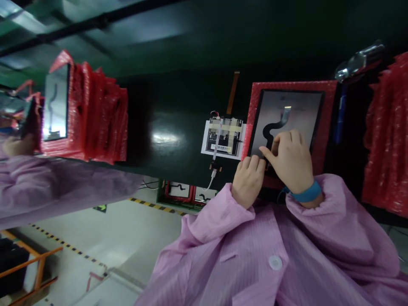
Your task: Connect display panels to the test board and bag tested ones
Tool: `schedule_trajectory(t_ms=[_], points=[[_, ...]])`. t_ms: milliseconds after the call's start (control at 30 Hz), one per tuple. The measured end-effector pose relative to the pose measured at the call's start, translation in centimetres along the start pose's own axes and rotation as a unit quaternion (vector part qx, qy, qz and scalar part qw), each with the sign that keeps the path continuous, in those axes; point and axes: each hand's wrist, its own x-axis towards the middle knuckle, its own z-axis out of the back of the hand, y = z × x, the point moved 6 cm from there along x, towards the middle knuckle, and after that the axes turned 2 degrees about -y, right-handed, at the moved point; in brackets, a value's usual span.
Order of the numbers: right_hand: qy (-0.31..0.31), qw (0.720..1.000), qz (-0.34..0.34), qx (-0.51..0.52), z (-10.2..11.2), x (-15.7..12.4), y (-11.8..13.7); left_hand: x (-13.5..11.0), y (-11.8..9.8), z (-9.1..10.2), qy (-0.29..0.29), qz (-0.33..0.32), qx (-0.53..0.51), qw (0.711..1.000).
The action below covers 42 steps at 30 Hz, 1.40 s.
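A flat display panel (295, 108) with a black border and a grey back lies on a red bubble-wrap sheet (330, 95). A black curved ribbon cable (276, 125) runs across it. My left hand (248, 178) is closed at the panel's lower left corner, its fingertips hidden, so what they grip cannot be made out. My right hand (295, 159) rests over the panel's lower part, thumb apart from its bent fingers and pointing toward my left hand. A blue wrist strap (306, 193) circles my right wrist. Beside the panel sits a small circuit board (225, 136) on white paper.
Red bubble-wrap bundles stand at left (103, 114) and right (389, 140). A shiny metallic object (360, 61) and a blue pen (340, 112) lie right of the panel. An orange flat cable (233, 91) and a white cable (213, 176) join the board. A co-worker's sleeve (57, 180) reaches in at left.
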Motion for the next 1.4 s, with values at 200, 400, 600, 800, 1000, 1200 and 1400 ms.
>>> schedule_trajectory(t_ms=[200, 400, 600, 800, 1000, 1200, 1400], points=[[0.002, 1.000, -0.007, 0.021, -0.1, 0.1, -0.1, -0.9, 0.6, 0.3, -0.073, -0.017, -0.080, 0.994], [0.009, 0.998, -0.035, 0.046, 0.7, 0.2, -0.7, -2.5, 1.5, 0.7, -0.216, 0.026, -0.190, 0.957], [0.001, 1.000, -0.016, -0.024, 0.2, 0.2, -1.3, -3.0, 1.0, 0.6, -0.233, -0.002, -0.153, 0.960], [0.025, 0.998, -0.044, -0.026, -0.4, 0.4, -2.3, -3.2, 0.9, 0.8, -0.251, -0.017, -0.144, 0.957], [0.009, 0.998, -0.064, -0.016, -0.3, 0.6, -2.9, -3.1, 0.4, 1.0, -0.255, -0.043, -0.115, 0.959], [-0.055, 0.995, -0.077, 0.019, 0.2, 0.8, -4.4, -3.3, 0.3, 0.7, -0.246, -0.040, -0.109, 0.962], [-0.116, 0.982, -0.119, 0.092, 1.4, 0.7, -6.9, -3.4, 0.1, 0.7, -0.242, -0.055, -0.093, 0.964]])
